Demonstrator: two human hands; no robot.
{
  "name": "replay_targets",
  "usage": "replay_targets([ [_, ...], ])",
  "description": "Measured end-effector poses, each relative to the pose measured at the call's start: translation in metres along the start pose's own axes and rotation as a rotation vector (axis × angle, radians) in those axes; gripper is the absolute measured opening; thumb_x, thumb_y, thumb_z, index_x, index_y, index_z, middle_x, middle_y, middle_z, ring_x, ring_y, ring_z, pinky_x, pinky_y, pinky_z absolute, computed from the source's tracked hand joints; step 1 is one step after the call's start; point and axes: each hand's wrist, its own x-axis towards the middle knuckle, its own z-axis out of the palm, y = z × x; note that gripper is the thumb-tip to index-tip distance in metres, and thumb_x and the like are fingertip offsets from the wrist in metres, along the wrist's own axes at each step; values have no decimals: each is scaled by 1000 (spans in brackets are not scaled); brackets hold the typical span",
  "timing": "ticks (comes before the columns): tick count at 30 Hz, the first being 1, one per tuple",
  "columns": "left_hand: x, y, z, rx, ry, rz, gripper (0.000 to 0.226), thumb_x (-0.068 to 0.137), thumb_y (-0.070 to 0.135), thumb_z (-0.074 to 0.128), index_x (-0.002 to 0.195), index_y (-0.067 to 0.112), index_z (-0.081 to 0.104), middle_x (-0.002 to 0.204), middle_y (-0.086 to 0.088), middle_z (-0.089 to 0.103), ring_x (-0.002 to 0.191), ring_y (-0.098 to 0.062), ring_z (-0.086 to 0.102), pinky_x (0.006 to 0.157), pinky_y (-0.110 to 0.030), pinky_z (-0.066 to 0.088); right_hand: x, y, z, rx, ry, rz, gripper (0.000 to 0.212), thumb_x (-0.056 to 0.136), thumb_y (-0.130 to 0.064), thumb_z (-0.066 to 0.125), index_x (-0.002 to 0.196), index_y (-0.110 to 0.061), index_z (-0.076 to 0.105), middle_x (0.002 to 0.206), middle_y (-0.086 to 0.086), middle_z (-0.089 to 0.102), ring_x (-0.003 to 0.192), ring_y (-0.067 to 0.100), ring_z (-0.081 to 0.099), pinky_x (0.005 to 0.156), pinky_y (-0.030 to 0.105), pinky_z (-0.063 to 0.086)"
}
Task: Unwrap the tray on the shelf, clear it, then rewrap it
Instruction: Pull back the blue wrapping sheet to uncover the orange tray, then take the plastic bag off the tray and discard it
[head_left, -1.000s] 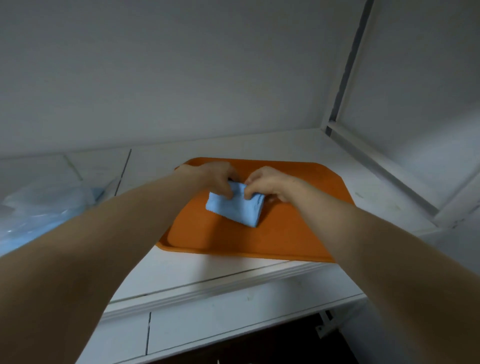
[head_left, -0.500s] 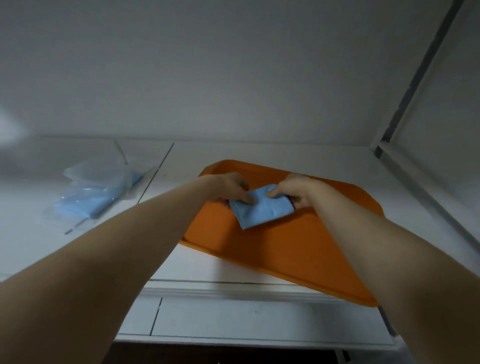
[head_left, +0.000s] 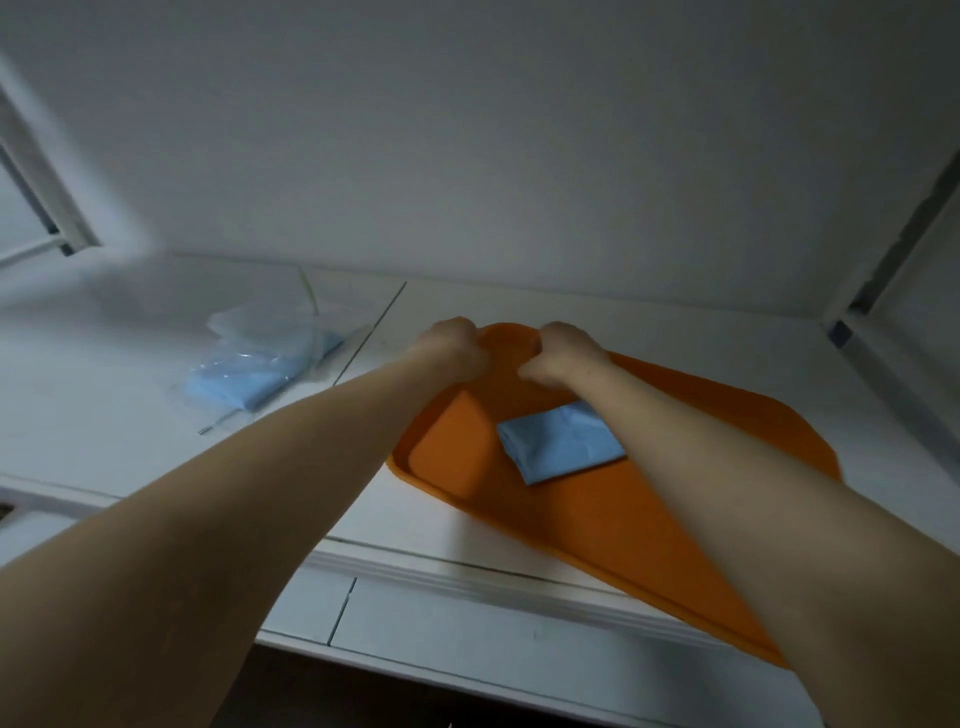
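Note:
An orange tray (head_left: 655, 525) lies at an angle on the white shelf (head_left: 119, 431), its near right corner reaching past the shelf's front edge. A folded light blue cloth (head_left: 561, 448) rests on the tray, untouched and partly covered by my right forearm. My left hand (head_left: 451, 347) and my right hand (head_left: 565, 358) sit side by side at the tray's far corner, fingers curled down over its rim. What lies under the fingers is hidden.
A clear plastic bag with blue folded material (head_left: 260, 370) lies on the shelf to the left of the tray. The white back wall stands close behind. A white frame post (head_left: 878, 280) borders the shelf on the right.
Both hands have let go of the blue cloth and moved to the tray's far rim. The cloth now lies flat on the tray. The view has swung left.

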Motion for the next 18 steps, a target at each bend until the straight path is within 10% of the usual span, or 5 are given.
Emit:
replay_targets([
  [3,5,-34,-15,6,65,-50,13,86,16,52,87,4,55,114,-23,59,100,-31,60,79,-40,51,6,-30,6,44,-6,-66,24,78,-18,59,98,-9,67,104,10,68,95,26,65,74,28,52],
  [8,18,-97,-26,204,173,-149,43,86,5,48,128,10,51,132,-14,46,126,-31,41,101,-39,39,17,-85,17,64,-6,-192,24,79,-12,58,97,-16,73,108,8,70,101,25,65,80,24,50],
  [18,32,-176,-33,358,125,-158,44,88,7,47,132,7,45,135,-14,45,130,-31,38,109,-39,30,35,-148,37,30,-49,-261,29,79,-8,52,100,-4,71,109,13,69,97,26,66,87,38,56],
])
